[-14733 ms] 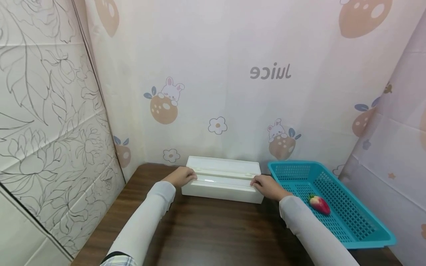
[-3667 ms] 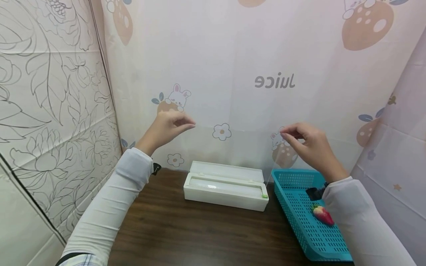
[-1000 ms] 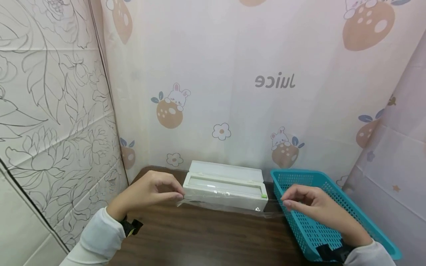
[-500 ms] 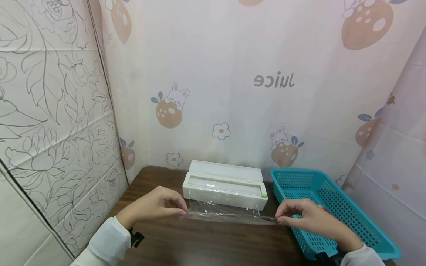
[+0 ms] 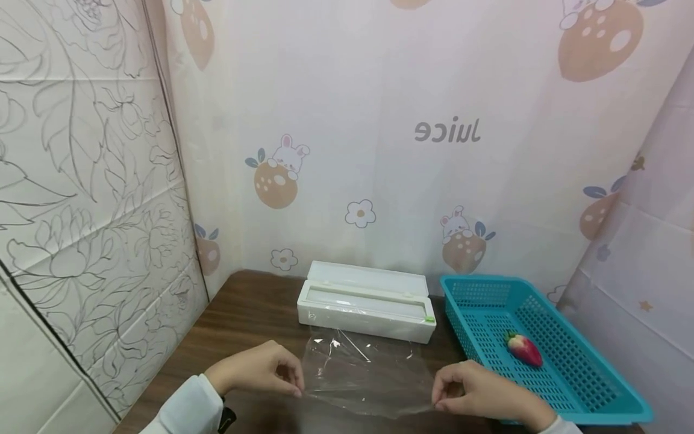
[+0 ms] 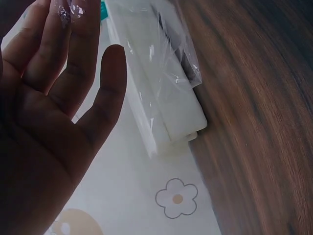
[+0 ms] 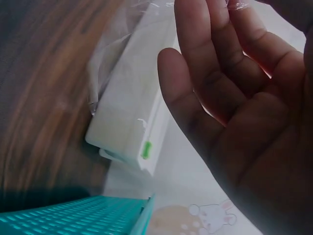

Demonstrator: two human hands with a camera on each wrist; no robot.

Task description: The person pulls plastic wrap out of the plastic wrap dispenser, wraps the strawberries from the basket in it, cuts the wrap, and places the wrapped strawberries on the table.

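Observation:
Between my two hands a clear sheet of plastic wrap (image 5: 368,374) stretches from the white wrap dispenser box (image 5: 365,324) toward the front of the table. My left hand (image 5: 262,369) pinches its near left corner between thumb and fingers. At the near right corner, my right hand (image 5: 482,392) pinches it the same way. The box has its back lid raised and a small green tab (image 5: 430,319) at its right end. Wrinkled film (image 6: 181,58) shows over the box in the left wrist view, beside my thumb. The right wrist view shows the film (image 7: 105,68) along the box's edge.
A teal perforated basket (image 5: 612,417) stands on the right, close to my right forearm, with a red-and-white strawberry (image 5: 524,349) lying in it. The dark wooden table (image 5: 244,313) meets a printed curtain (image 5: 358,150) just behind the box.
Earlier my hands were on the box, then raised in front of the curtain. Over the last second both came down and toward me, spreading the plastic wrap out over the table. The box stayed put.

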